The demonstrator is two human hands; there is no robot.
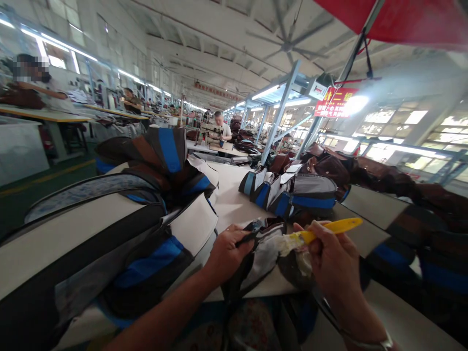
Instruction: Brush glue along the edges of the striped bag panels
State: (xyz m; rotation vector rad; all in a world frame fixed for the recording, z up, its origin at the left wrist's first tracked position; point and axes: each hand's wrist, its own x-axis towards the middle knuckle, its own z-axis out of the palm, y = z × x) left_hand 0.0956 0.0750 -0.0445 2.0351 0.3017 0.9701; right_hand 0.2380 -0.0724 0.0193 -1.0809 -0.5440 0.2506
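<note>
My right hand (331, 256) is closed around a yellow-handled brush (341, 225). Pale, glue-like stuff coats its bristles, which touch the light grey inner face of a dark bag piece (263, 256). The edge of that piece is pinched between the thumb and fingers of my left hand (231, 247). Beneath the brush and close to my right hand is a roundish thing smeared with the same pale stuff (304, 263), partly hidden by the hand. A blue-and-black bag part with a white panel (193, 222) lies just left of my left hand.
Stacked bag parts (146, 156) rise on the left. Several blue-and-grey bag pieces (312, 190) stand across the white table (234, 183). Brown bags (325, 163) are heaped at the right. A co-worker (221, 127) sits at a sewing machine beyond; another person (40, 87) is far left.
</note>
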